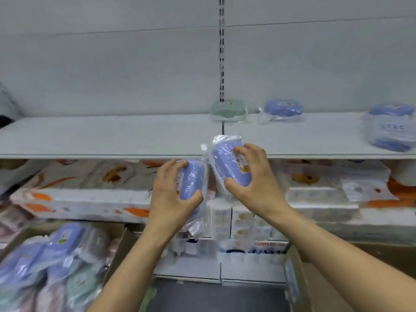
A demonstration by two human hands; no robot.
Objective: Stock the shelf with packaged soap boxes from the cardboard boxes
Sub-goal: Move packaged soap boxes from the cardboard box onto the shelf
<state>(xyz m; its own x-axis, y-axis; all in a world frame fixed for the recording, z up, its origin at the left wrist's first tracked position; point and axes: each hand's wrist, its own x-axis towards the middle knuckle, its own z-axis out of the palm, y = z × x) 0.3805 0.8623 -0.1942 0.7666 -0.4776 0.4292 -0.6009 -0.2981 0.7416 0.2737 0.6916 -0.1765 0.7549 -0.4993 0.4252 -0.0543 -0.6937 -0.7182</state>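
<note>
Each hand grips a soap box

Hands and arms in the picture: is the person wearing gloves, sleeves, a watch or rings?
No gloves. The left hand and right hand are both bare, and both forearms are bare as far as the bottom edge of the picture, so no sleeve shows. No watch, bracelet or ring can be seen on either wrist or on the fingers. The nails look short and plain, though the picture is a little blurry.
</note>
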